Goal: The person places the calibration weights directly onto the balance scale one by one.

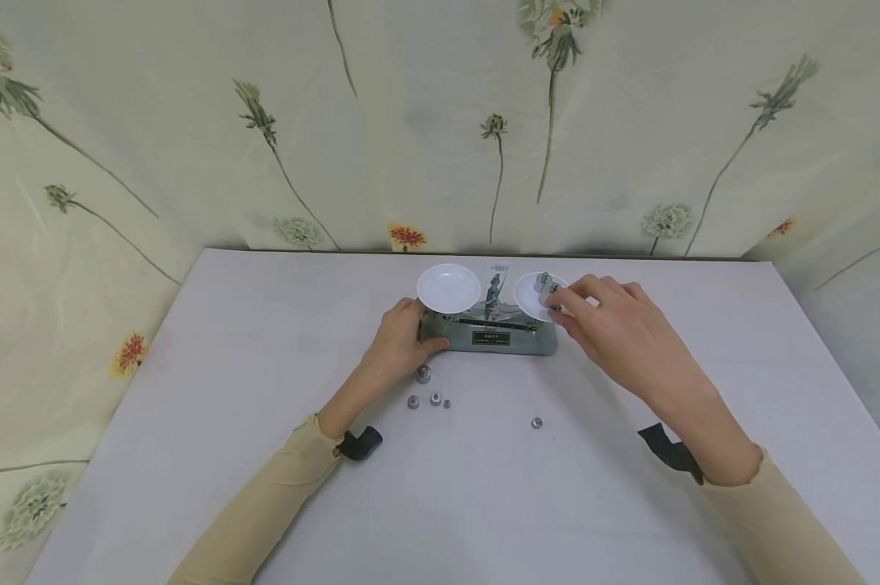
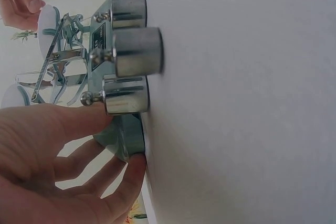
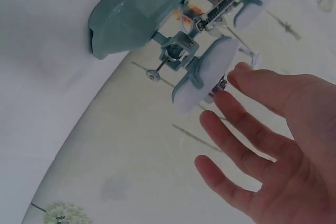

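The balance scale had a grey-green base with a dark label on its front, a dark, finely marked beam above that, and two round white pans, the left pan and the right pan. Shiny metal weights with small knobs stood on the right pan. Five loose weights of different sizes lay nearer the person: four together, the biggest weight among them, and one small weight well apart to the right.

A pale, smooth cloth covered the table; behind it hung a cream curtain printed with dandelions and orange flowers.

The scale stood near the table's far edge, between the hands. The left hand gripped its left end, thumb in front. The right hand was at the right pan, thumb and forefinger close about a weight's knob; whether they pinched it I couldn't tell.
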`<move>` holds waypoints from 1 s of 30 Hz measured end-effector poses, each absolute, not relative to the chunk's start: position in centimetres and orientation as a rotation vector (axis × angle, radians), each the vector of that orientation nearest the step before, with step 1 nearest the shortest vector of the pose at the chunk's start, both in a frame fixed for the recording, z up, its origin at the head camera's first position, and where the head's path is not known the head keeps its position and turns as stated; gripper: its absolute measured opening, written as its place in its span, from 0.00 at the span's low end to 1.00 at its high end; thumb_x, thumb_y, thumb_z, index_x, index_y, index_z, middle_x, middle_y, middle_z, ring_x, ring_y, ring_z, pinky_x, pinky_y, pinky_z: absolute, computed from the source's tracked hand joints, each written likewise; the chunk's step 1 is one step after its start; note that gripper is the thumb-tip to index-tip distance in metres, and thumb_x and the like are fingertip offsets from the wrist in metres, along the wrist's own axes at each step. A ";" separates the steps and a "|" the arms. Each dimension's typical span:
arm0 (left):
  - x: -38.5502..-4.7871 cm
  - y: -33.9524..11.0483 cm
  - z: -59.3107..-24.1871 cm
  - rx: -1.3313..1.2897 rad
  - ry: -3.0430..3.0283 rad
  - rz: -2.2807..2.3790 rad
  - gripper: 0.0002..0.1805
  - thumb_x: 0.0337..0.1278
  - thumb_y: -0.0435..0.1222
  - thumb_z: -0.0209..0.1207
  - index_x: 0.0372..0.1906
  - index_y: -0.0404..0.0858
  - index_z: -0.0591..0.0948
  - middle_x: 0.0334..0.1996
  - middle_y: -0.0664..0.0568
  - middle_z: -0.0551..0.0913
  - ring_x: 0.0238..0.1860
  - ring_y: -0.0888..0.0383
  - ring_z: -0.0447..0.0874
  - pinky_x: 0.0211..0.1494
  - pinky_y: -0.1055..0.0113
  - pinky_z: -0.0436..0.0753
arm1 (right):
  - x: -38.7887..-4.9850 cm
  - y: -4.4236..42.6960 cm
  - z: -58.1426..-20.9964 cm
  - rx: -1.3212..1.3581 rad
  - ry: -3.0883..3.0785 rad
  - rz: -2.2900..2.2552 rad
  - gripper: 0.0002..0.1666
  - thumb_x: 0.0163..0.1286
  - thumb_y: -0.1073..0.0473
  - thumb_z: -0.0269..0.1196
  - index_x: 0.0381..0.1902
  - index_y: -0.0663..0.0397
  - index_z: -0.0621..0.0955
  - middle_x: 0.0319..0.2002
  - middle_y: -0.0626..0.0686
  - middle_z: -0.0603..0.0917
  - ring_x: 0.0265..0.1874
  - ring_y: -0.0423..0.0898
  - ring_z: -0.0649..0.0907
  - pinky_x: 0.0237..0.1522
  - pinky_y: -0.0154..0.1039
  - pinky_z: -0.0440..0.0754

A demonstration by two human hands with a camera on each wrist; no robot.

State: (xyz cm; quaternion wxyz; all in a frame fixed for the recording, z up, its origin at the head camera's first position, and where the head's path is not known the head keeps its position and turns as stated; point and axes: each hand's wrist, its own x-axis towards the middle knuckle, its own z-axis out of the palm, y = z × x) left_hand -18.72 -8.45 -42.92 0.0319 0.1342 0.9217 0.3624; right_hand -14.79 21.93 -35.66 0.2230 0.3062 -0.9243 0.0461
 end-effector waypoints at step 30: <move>-18.8 -8.5 -42.9 0.421 2.843 1.116 0.35 0.65 0.36 0.74 0.73 0.31 0.76 0.64 0.36 0.83 0.67 0.41 0.82 0.70 0.47 0.83 | -12.6 21.2 -35.0 0.943 -2.634 0.129 0.19 0.64 0.57 0.80 0.50 0.46 0.86 0.43 0.52 0.89 0.42 0.53 0.87 0.49 0.57 0.84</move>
